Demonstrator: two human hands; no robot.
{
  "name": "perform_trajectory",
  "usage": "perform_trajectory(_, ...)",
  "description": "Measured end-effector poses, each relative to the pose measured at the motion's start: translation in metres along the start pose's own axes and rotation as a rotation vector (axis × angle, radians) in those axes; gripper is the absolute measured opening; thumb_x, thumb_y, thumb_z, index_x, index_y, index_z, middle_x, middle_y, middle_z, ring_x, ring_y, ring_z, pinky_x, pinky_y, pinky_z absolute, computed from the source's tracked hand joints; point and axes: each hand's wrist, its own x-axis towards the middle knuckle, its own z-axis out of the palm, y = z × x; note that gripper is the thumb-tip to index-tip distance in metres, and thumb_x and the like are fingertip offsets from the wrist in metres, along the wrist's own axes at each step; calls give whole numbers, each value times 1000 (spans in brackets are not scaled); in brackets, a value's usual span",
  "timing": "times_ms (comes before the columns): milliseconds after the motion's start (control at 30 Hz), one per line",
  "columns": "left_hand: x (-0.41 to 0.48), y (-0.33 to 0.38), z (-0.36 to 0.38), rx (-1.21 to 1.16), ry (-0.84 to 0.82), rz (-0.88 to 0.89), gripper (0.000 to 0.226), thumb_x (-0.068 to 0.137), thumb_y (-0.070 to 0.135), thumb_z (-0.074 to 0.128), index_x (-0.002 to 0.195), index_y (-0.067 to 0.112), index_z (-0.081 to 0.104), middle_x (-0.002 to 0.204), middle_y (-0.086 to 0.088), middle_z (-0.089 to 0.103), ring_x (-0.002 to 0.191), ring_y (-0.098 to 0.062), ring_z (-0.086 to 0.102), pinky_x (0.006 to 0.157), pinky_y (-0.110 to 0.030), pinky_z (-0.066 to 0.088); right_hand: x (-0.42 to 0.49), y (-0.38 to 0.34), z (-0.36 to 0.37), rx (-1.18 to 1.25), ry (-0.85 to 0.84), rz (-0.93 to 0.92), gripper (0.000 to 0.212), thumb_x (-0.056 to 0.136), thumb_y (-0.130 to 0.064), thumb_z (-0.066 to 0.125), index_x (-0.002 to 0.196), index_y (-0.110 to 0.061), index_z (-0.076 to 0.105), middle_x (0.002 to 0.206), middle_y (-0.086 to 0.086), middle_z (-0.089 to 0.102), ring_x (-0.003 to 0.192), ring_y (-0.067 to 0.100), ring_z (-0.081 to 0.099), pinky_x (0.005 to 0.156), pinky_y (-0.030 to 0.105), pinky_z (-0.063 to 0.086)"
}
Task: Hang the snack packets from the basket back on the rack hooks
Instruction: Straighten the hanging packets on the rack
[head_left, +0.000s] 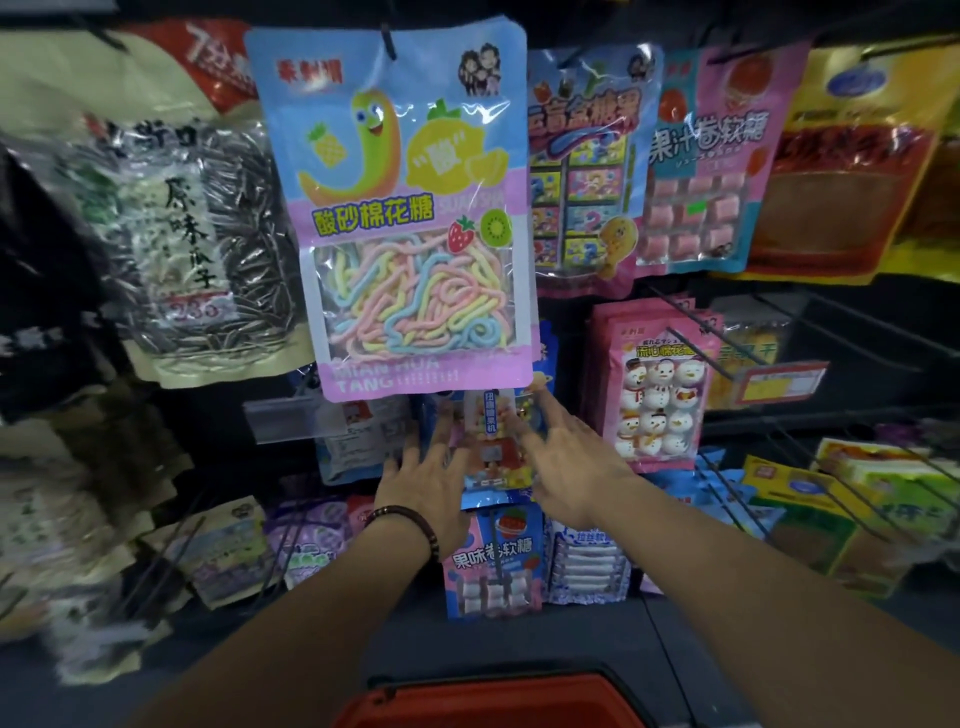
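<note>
A blue snack packet (491, 447) with a cartoon figure hangs in the middle row of the rack, under a large packet of pastel marshmallow ropes (410, 208). My left hand (426, 478) rests flat at the blue packet's left edge, fingers spread. My right hand (566, 457) reaches to its right edge, fingers spread and pointing up at it. Neither hand closes around it. The rim of the orange-red basket (493, 701) shows at the bottom of the view; its inside is hidden.
Packets crowd the rack: sunflower seeds (208, 249) at left, snowman marshmallows (657, 395) at right, a pink and blue candy roll packet (493, 561) below. Bare black wire hooks (810, 332) jut out at right. A yellow price tag (779, 387) hangs on one.
</note>
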Motion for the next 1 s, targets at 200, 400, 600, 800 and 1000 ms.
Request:
perform_trajectory(200, -45, -1, -24, -75, -43, 106, 87, 99, 46, 57, 165, 32, 1, 174, -4, -4, 155, -39, 16, 118, -56, 37, -30, -9, -23, -78, -73, -64, 93, 99, -28, 64, 168, -20, 3, 174, 18, -6, 162, 37, 6, 127, 52, 29)
perform_trajectory(400, -108, -13, -71, -102, 30, 210, 49, 96, 48, 52, 144, 37, 47, 143, 5, 52, 123, -26, 57, 95, -45, 54, -80, -32, -79, -165, -18, -211, 65, 99, -26, 57, 158, -18, 31, 154, 13, 38, 141, 33, 40, 107, 48, 47)
perform_trajectory(600, -141, -47, -154, 5, 377, 278, 42, 91, 45, 52, 132, 34, 52, 130, 4, 51, 116, -26, 51, 95, -44, 51, -95, -56, -162, -301, 222, -311, 42, 85, -27, 69, 124, -14, 58, 114, 11, 58, 103, 33, 60, 79, 45, 53)
perform_trajectory(800, -133, -79, -216, 15, 576, 154, 76, 80, 41, 68, 151, 37, 42, 165, -10, 28, 145, -39, 35, 112, -53, 47, -76, -66, -240, -285, 348, -183, 69, 88, -30, 67, 149, -15, 39, 156, 22, 32, 145, 42, 33, 110, 55, 45)
perform_trajectory(1000, -112, -83, -238, -28, 509, 46, 104, 93, 49, 63, 160, 50, -15, 172, -1, -28, 160, -39, -12, 128, -56, 23, -55, -70, -257, -192, 253, -3, 91, 99, -23, 56, 165, -33, -6, 173, 15, -23, 160, 47, -12, 127, 64, 16)
